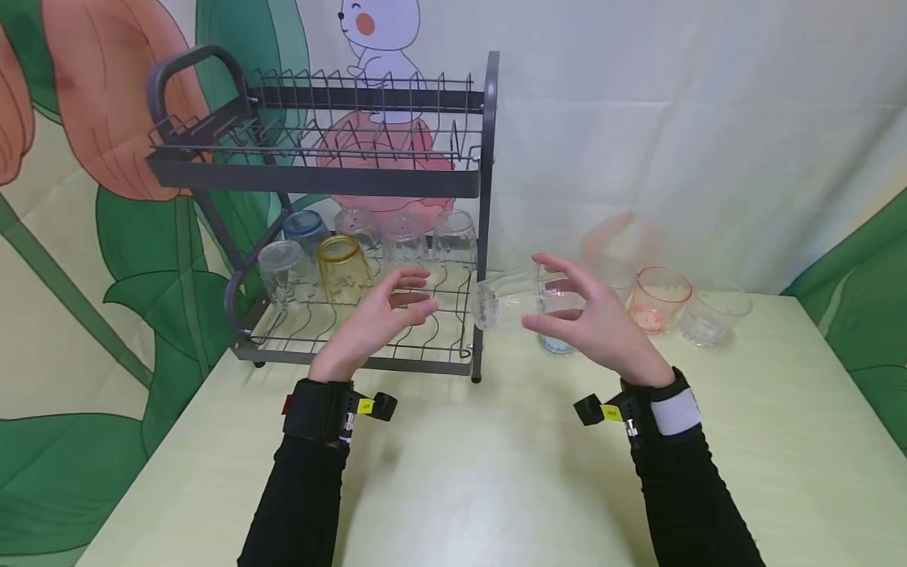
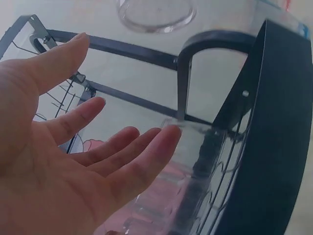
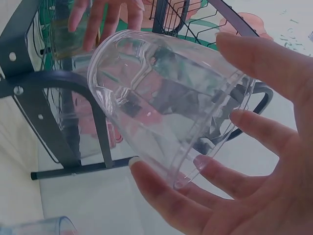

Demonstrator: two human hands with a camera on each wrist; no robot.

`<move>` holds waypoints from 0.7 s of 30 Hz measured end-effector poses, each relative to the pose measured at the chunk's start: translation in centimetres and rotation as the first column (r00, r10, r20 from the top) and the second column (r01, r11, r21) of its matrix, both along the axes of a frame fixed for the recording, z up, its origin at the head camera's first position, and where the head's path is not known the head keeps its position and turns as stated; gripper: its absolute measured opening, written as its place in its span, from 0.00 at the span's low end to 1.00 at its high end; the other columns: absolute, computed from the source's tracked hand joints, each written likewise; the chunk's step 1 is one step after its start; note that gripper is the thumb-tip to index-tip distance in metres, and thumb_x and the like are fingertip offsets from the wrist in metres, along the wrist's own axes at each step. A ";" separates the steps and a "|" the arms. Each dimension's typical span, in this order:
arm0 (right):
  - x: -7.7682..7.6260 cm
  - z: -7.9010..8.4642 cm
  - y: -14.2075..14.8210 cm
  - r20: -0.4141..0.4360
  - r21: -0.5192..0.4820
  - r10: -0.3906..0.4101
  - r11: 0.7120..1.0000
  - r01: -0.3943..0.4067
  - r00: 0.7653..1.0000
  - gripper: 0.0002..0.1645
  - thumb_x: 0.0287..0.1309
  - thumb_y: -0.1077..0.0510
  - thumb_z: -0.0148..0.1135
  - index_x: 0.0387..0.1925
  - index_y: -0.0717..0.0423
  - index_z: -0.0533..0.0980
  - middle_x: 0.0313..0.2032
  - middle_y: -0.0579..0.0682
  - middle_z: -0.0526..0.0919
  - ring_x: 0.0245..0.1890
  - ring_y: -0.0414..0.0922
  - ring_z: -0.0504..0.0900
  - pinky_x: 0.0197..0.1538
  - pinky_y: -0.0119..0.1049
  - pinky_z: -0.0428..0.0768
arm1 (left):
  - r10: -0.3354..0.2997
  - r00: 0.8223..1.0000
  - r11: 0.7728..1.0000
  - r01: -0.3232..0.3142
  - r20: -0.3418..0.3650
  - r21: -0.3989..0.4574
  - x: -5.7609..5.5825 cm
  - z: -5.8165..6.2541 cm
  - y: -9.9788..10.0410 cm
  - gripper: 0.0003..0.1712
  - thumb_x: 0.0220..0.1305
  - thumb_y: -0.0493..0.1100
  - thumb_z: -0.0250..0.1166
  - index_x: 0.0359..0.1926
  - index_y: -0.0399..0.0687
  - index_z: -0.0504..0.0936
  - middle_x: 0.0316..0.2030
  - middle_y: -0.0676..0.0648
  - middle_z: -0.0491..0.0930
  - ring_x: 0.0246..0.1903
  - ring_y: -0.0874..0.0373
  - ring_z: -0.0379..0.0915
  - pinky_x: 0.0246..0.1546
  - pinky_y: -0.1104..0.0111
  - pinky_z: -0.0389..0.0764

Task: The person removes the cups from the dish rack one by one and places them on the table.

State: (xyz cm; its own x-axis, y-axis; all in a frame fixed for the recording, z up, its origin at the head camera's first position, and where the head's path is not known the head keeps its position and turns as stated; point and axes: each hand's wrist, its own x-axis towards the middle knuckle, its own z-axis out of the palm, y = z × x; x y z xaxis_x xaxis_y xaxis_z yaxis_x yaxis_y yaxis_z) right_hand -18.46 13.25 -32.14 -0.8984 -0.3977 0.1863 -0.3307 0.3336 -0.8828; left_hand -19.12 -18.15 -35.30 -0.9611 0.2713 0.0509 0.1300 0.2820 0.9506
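Note:
My right hand (image 1: 601,323) holds a clear glass (image 1: 496,303) by its rim, thumb and fingers spread round it. The glass lies sideways in the air, its base toward the rack; the right wrist view shows its clear wall (image 3: 151,93) closely. My left hand (image 1: 375,319) is in front of the dark wire dish rack (image 1: 319,183), fingers loosely bent, holding nothing. On the rack's lower tier stand upside-down glasses: a yellow one (image 1: 345,272), a blue one (image 1: 306,228) and several clear ones.
A bluish glass (image 1: 557,345) stands on the table, partly hidden by my right hand. Farther right are a red-rimmed glass (image 1: 659,299) and a clear glass (image 1: 714,313). The rack's upper tier (image 1: 354,146) overhangs the lower one. A patterned cloth (image 1: 602,118) hangs behind.

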 end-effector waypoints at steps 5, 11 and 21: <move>0.0 0.5 1.3 -0.026 0.042 -0.010 0.999 0.011 1.000 0.44 0.52 0.46 0.74 0.68 0.31 0.64 0.66 0.43 0.64 0.54 0.48 0.78 0.51 0.46 0.81 | 0.056 0.998 0.993 -0.056 -0.004 -0.108 -0.3 1.0 -1.2 0.35 0.65 0.57 0.65 0.69 0.59 0.63 0.66 0.50 0.64 0.65 0.53 0.62 0.60 0.52 0.70; -0.1 1.1 2.8 -0.121 0.100 -0.028 0.994 0.040 0.992 0.42 0.53 0.48 0.74 0.68 0.36 0.65 0.66 0.42 0.64 0.60 0.48 0.70 0.53 0.44 0.80 | 0.100 0.994 0.967 -0.108 -0.044 -0.230 -0.9 1.9 -2.8 0.36 0.65 0.59 0.64 0.69 0.56 0.64 0.67 0.46 0.62 0.67 0.49 0.59 0.60 0.50 0.69; -0.3 2.6 5.8 -0.176 0.264 -0.089 0.955 0.134 0.980 0.46 0.52 0.41 0.73 0.70 0.38 0.63 0.67 0.48 0.63 0.61 0.54 0.69 0.51 0.51 0.81 | 0.129 0.969 0.875 -0.210 -0.209 -0.436 -2.3 2.9 -4.7 0.32 0.69 0.53 0.62 0.67 0.46 0.66 0.67 0.39 0.60 0.66 0.41 0.57 0.62 0.48 0.65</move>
